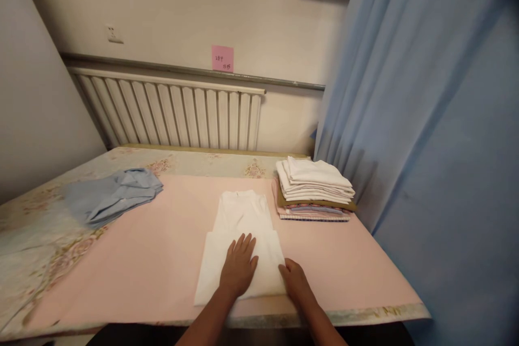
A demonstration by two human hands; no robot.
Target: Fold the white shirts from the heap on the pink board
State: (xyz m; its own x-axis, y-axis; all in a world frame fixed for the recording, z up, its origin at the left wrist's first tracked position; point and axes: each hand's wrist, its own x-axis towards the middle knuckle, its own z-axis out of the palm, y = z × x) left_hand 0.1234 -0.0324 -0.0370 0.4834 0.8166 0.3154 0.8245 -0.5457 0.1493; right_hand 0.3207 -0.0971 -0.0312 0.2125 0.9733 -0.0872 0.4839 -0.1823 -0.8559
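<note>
A white shirt (243, 211) lies partly folded on the pink cloth, its narrower upper part pointing away from me and its lower part doubled over toward me. My left hand (240, 266) rests palm down on the folded lower part, fingers spread. At the shirt's right edge, my right hand (297, 281) is closed, with the thumb and fingers pinching the fabric. Part of the right fingers is hidden from view.
A stack of folded clothes (316, 186), white on top, stands at the back right. A crumpled blue garment (121, 194) lies at the left. Pink cloth (162, 259) covers part of a floral table cover (36, 216). A blue curtain (405, 119) hangs along the right; a radiator (174, 111) is behind.
</note>
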